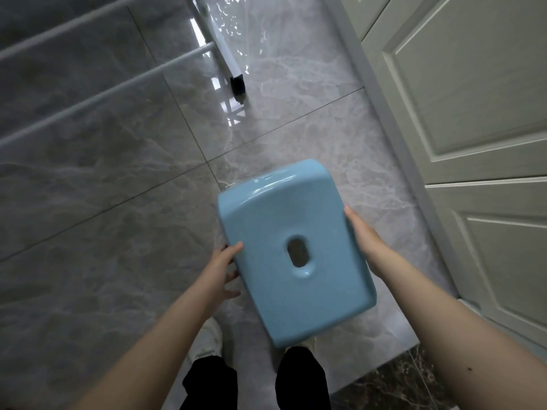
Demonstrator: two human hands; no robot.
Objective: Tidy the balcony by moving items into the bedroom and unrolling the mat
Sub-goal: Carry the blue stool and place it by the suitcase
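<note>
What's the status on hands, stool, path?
Left hand and right hand grip the blue stool by its sides, carried above the floor. Rack leg ahead-left; door right.

The single view comes from a wide-angle camera worn on the person's head, facing forward and steeply down, so the grey tiled floor (112, 184) fills most of the frame and straight lines bow toward the edges. It sits close above the two forearms, which enter from the bottom corners and meet at the hands on either side of a blue stool (296, 247) near the centre. A white panelled door (473, 113) runs along the right edge and pale rack bars (88, 93) cross the upper left.
</note>
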